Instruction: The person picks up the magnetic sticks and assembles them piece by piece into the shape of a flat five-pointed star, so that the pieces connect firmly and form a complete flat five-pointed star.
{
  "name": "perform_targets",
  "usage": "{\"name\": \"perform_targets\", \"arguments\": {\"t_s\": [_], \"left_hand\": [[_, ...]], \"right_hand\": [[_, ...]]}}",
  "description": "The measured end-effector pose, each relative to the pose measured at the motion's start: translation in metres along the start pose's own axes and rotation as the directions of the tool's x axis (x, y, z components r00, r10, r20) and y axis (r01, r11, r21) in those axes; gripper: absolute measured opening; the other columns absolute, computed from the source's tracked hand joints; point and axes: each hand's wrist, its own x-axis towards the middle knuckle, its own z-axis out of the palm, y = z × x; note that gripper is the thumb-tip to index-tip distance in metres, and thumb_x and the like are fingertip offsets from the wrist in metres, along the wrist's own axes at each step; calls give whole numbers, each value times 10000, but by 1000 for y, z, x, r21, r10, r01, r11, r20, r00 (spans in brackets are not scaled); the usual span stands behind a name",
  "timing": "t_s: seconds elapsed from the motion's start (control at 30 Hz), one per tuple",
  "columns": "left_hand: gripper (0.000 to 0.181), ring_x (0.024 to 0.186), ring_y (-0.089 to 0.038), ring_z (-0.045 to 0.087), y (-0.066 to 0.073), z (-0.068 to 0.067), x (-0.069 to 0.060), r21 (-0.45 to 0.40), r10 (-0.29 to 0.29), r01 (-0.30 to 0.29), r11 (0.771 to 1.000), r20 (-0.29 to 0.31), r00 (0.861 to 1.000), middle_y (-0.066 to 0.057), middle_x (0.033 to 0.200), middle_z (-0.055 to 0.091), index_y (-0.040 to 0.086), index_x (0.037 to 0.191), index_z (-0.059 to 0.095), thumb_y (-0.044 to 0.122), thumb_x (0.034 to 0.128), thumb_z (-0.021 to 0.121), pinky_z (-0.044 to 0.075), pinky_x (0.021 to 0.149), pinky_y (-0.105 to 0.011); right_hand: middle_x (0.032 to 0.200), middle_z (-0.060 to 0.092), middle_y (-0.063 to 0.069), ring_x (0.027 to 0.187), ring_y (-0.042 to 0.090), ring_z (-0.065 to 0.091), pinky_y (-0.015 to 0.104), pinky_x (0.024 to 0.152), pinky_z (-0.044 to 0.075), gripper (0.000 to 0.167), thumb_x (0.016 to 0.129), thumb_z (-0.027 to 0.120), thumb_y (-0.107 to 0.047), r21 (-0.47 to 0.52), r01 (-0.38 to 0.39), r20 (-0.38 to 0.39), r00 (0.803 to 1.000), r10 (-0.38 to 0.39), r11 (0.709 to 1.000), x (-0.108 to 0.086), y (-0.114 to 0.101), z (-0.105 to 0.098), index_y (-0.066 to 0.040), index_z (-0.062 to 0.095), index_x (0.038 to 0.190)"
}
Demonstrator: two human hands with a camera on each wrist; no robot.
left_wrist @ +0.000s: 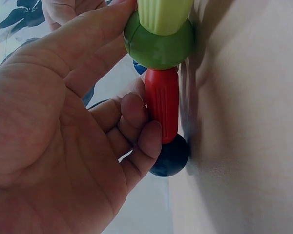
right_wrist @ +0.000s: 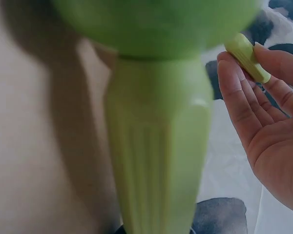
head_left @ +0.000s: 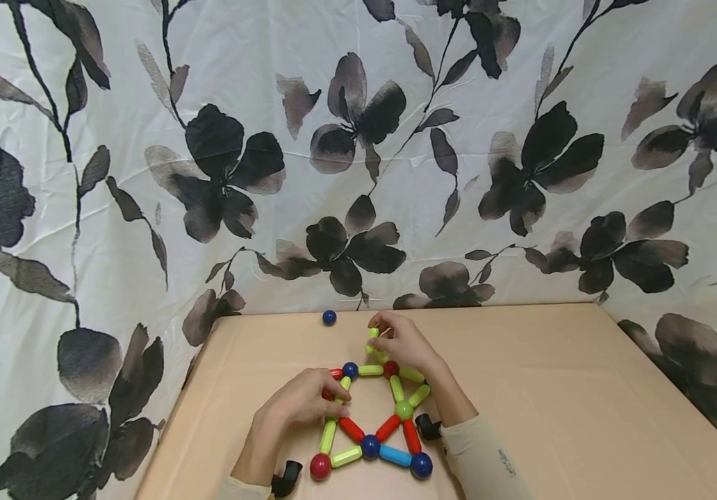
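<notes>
Over the left part of a toy frame of balls and rods, my left hand curls its fingers at a green ball. Its fingertips touch the red rod between that ball and a dark blue ball. My right hand pinches a yellow-green rod above the far side, near a red ball. Another green ball joins red and yellow-green rods on the right. At the near side are a blue ball, a light blue rod and a red ball.
A loose blue ball lies at the far edge of the tan tabletop. Behind the table hangs a white cloth with dark flowers. Black wrist devices show at both sleeves.
</notes>
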Motion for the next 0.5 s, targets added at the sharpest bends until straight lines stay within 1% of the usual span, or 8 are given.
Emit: {"name": "perform_targets", "arguments": {"t_s": [0.13,0.3,0.5], "left_hand": [[203,935,-167,566,0,1,1,12,2,-2,1000,-2,1000,62,995,722,193,1045,838,288,867,855,453,772,-299],[197,925,-156,563,-1,1,1,14,1,-1,1000,-1,1000,58,988,718,192,1039,839,284,866,857,461,777,-303],[198,938,-163,572,-1,1,0,4,5,-5,1000,-2,1000,54,987,724,186,1045,838,277,870,854,464,801,-308]], "right_hand": [[990,682,37,872,168,667,309,743,573,193,948,754,-83,-86,32,28,999,-30,996,4,1,4,-110,667,1118],[971,690,4,896,152,640,326,775,560,224,953,756,-109,-192,71,97,994,-53,979,12,-1,8,-46,672,1152],[955,698,1,862,138,631,296,765,544,213,959,742,-94,-258,126,214,974,-70,958,23,-3,14,-28,676,1150]]}}
